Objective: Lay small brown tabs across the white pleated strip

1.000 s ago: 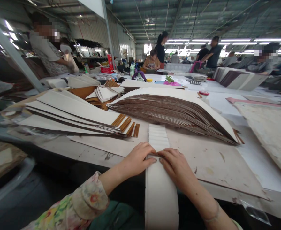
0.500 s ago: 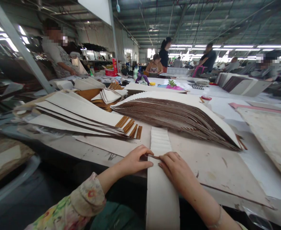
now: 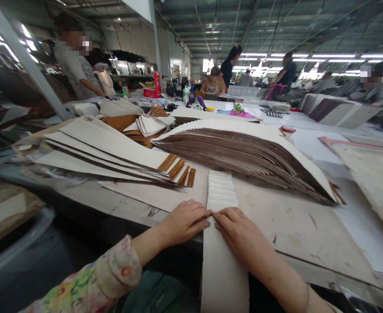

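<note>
A long off-white strip runs from below the view up over the table's front edge. Its far part shows a row of crosswise ridges, like pressed folds. My left hand pinches the strip from the left, thumb and fingers closed at the last ridge. From the right, my right hand pinches it at the same line, its fingertips almost touching the left ones. The brown underside seen between them earlier is covered by the fingers. Behind lies a large bowed stack of white strips with brown edges.
White strips with brown tab ends fan out on the left. A board with a pink edge lies on the right, near upright panels. A stained brown sheet covers the table's front. Several people work further back.
My fingers have closed together over the fold, and the raised edge between them is pressed down. The whole scene has shifted slightly as the head moved.
</note>
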{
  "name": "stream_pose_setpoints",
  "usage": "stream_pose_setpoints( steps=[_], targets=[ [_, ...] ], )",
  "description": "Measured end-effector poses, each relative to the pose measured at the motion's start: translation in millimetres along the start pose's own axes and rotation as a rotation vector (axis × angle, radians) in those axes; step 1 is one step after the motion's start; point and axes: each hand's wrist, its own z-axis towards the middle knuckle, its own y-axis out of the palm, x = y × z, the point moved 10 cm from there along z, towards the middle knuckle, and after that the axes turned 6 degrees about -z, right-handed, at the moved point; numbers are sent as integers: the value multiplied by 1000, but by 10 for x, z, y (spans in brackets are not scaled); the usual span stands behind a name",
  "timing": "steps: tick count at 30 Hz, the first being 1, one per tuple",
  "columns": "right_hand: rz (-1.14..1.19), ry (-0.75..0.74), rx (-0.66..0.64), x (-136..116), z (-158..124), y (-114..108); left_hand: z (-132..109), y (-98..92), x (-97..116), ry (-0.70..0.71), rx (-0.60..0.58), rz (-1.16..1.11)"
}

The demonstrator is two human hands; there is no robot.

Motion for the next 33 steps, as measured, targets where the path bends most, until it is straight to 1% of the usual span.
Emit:
stream_pose_setpoints(
  steps=[2,4,5,7,9,11,12,16,18,22,25,29,31,33],
  targets=[
    [-67,-1,39,-44,0,-12,-66,16,22,-3,-24,98],
    [-91,7,88,-67,-4,-43,-117,8,8,-18,-30,123],
    [-86,11,104,-70,-7,-58,-127,-5,-11,-25,-26,95],
    [-62,15,123,-68,-16,-87,-111,-59,-96,-67,7,-29],
    [-41,13,129,-65,-27,-111,-60,-151,-247,-164,85,-165],
    [-29,17,128,-64,-39,-118,2,-214,-379,-263,146,-213],
    [-24,23,122,-63,-44,-109,42,-214,-406,-290,143,-195],
    [-28,52,114,-76,-56,-60,193,-81,-337,-250,23,-57],
    [-45,72,127,-77,-58,-50,216,-41,-329,-249,9,-42],
    [-77,102,130,-68,-67,-18,202,-46,-306,-261,16,-31],
    [-69,112,184,-56,-100,-19,196,-141,-210,-241,49,43],
    [-93,106,246,-21,-142,21,261,-289,-38,-172,131,97],
    [-107,93,252,-6,-148,53,326,-294,26,-128,141,114],
    [-114,85,263,10,-153,69,388,-247,42,-112,119,168]
  ],
)
